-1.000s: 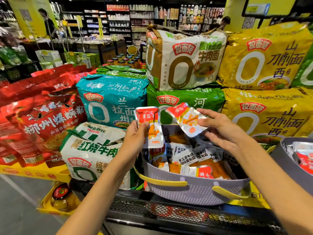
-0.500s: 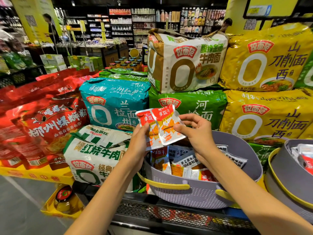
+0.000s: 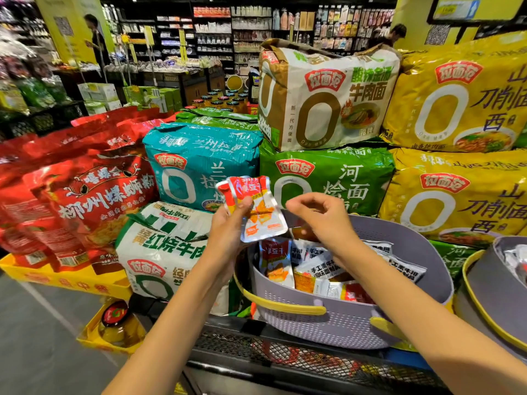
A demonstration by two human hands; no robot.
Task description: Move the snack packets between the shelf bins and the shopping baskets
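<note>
two snack packets [image 3: 256,212] held fanned out in the left hand [image 3: 228,232], grip clamped on them, raised over the purple basket [image 3: 328,323] rim, right hand [image 3: 322,220] just beside, grip curled together, nothing held, loose packets [image 3: 313,269] piled in the basket

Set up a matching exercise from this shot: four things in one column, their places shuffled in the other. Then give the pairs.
1. red-and-white snack packets
2. lilac basket
3. red-lidded jar
4. teal noodle bag

A. in the yellow tray, lower left
B. gripped in the left hand
C. on the wire-mesh rack
D. stacked just left of the green noodle bag

Pairs: 1-B, 2-C, 3-A, 4-D
</note>
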